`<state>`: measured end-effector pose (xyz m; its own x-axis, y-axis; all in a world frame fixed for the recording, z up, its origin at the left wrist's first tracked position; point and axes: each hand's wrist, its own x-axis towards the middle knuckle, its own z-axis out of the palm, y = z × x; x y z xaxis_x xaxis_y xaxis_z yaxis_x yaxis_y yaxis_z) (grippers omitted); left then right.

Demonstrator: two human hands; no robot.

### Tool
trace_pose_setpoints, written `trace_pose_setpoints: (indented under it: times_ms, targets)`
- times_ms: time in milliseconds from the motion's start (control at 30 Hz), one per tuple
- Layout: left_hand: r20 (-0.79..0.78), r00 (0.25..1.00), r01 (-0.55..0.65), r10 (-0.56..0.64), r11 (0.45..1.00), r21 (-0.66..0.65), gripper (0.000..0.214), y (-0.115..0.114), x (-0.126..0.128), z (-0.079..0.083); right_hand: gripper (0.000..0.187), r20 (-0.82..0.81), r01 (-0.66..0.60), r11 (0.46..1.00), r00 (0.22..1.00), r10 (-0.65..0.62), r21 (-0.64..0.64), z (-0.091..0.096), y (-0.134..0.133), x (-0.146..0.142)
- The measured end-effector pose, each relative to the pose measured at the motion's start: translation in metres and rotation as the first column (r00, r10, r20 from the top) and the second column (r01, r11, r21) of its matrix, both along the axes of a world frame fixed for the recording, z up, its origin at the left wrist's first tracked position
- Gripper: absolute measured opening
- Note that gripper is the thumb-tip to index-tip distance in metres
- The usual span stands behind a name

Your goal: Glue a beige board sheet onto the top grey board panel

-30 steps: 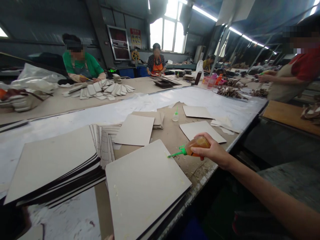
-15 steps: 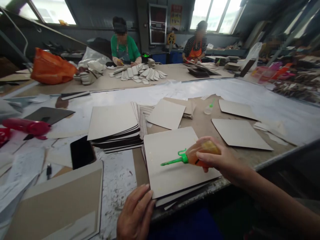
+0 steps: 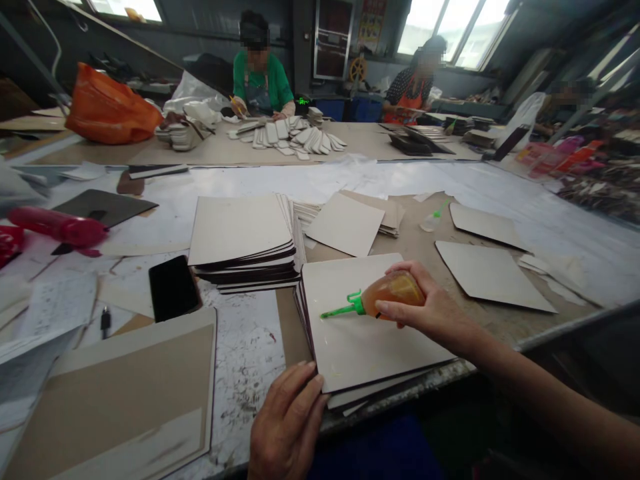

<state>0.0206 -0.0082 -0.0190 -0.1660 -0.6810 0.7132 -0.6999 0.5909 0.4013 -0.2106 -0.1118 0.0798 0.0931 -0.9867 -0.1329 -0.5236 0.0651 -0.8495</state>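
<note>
In my right hand [image 3: 417, 300] is a squeeze bottle [image 3: 393, 293] of amber liquid, its fingers wrapped round the body. The bottle lies nearly level, and its green nozzle points left, the tip at or just above a pale board [image 3: 360, 347]. Small wet, yellowish, glue-like marks dot the board's left side. This board tops a stack at the table's front edge. At the stack's near left corner rests my left hand [image 3: 290, 417], fingertips touching the edge, fingers side by side and slightly bent; its thumb is hidden.
Behind stands a taller stack of boards [image 3: 243, 230]. Loose boards [image 3: 493, 277] lie to the right, near a small green-tipped bottle [image 3: 433, 219]. A phone [image 3: 173, 287], a pen [image 3: 105, 322] and a large panel [image 3: 125, 400] are leftward. Co-workers [image 3: 263, 77] sit across the table.
The nozzle tip has shifted slightly up the board, away from me, and the bottle has moved with it. My left hand stays at the corner. The whole view has shifted a little.
</note>
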Motion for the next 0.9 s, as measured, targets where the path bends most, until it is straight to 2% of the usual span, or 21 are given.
trace_pose_setpoints:
  times_ms: [300,600,900]
  targets:
    - [-0.049,0.999,0.025,-0.023,0.999,0.031,0.03,0.001,-0.003,0.004,0.058,-0.132,-0.035,0.996,0.99,0.045,0.078,0.018,0.023,-0.006]
    - [-0.068,0.997,0.029,-0.024,0.998,0.062,0.031,0.003,-0.004,0.003,0.057,-0.109,-0.059,0.991,0.991,0.073,0.12,0.019,0.042,-0.013]
    - [-0.08,0.996,0.035,-0.03,0.997,0.066,0.028,0.004,-0.005,0.004,0.059,-0.122,-0.051,0.994,0.991,0.063,0.099,0.019,0.04,-0.01]
